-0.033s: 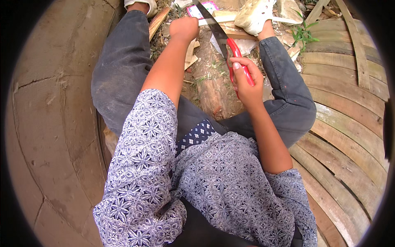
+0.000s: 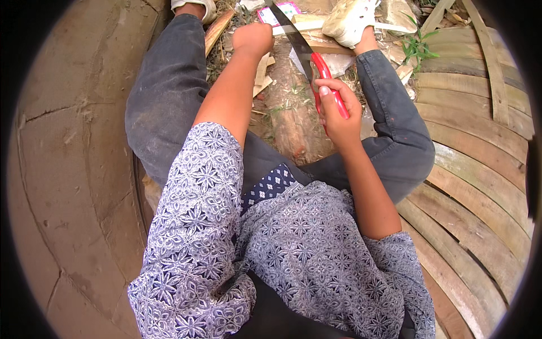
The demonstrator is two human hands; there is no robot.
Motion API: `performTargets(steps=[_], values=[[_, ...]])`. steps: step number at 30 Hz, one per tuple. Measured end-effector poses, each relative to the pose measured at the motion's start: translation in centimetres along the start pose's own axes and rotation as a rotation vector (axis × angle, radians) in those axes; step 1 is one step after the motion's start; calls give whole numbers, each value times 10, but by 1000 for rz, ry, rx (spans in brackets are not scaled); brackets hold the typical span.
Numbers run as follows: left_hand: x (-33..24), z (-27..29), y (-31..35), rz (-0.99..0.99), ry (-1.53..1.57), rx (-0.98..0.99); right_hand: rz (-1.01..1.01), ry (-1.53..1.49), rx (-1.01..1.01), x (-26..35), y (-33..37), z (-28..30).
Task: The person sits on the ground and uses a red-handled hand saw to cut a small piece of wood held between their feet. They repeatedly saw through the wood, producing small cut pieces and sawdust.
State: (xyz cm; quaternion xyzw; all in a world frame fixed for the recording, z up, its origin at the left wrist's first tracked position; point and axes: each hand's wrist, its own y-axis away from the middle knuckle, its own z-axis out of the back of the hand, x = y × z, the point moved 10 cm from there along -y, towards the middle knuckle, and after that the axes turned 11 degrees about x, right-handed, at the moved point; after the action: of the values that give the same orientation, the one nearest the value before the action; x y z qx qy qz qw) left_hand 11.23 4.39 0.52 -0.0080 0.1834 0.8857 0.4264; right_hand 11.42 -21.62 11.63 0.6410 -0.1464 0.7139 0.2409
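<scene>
My right hand (image 2: 340,113) is wrapped round the red handle (image 2: 322,66) of a hand saw. The saw's dark blade (image 2: 297,40) slants up and left, crossing a pale wooden strip (image 2: 309,26); whether its teeth touch the wood I cannot tell. Closed in a fist at the strip's left end is my left hand (image 2: 252,38), its fingers mostly turned out of sight. The strip's right end lies by the white shoe (image 2: 345,25) on my right foot. Below the blade, a weathered log (image 2: 293,127) lies on the ground between my legs.
Wood offcuts (image 2: 217,31) and chips litter the ground. A pink-edged white card (image 2: 287,9) lies beyond the blade. Curved wooden slats (image 2: 468,135) cover the right side, near a green plant (image 2: 418,48). A cracked brown surface (image 2: 73,158) fills the left.
</scene>
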Motion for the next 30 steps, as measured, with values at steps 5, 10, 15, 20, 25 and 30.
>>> performTargets(steps=[5, 10, 15, 20, 25, 30], values=[[11, 6, 0, 27, 28, 102, 51, 55, 15, 15, -5, 0], [2, 4, -1, 11, -17, 93, 126, 192, -22, 26, 24, 12], [0, 5, 6, 9, -33, 96, -91, 107, -15, 38, 109, 35], [4, 3, -5, 15, -81, 33, -132, 81, 25, 61, 67, 27], [2, 13, -7, -28, -92, 17, -79, 48, 115, 99, 42, -12], [3, 15, -2, -25, -45, 42, -170, 52, -2, 62, 69, 25]])
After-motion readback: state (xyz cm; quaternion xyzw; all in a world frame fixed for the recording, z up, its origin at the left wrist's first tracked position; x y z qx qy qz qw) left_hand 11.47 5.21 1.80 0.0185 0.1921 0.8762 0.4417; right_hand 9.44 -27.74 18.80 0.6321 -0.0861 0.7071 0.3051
